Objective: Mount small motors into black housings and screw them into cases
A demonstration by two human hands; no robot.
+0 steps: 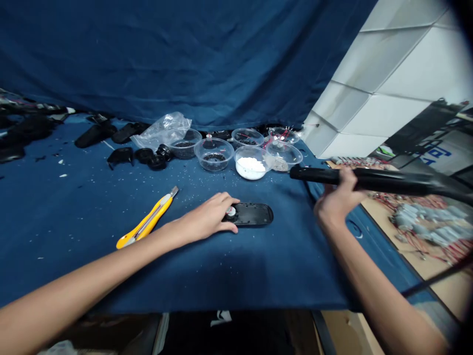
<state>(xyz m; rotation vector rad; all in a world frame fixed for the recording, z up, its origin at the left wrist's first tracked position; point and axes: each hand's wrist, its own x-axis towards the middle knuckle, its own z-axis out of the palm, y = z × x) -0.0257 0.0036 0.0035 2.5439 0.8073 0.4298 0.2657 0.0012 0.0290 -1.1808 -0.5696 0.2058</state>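
Note:
My left hand [209, 217] is closed on the left end of a black oblong plastic casing [254, 215], which lies flat on the blue cloth. A small round whitish part [230, 211] shows in the casing beside my fingers. Raised at the right, my right hand [342, 199] grips a long black electric screwdriver [391, 181], held nearly level with its tip toward the left. The tip is apart from the casing. To the left of my left hand lies a yellow utility knife [150, 220].
Behind the casing stand several clear plastic tubs, one with white contents [251, 167], another with small dark pieces [213, 160]. A plastic bag [164, 129] and black parts [120, 157] lie at back left. Wired grey parts [424, 222] lie on a board at right.

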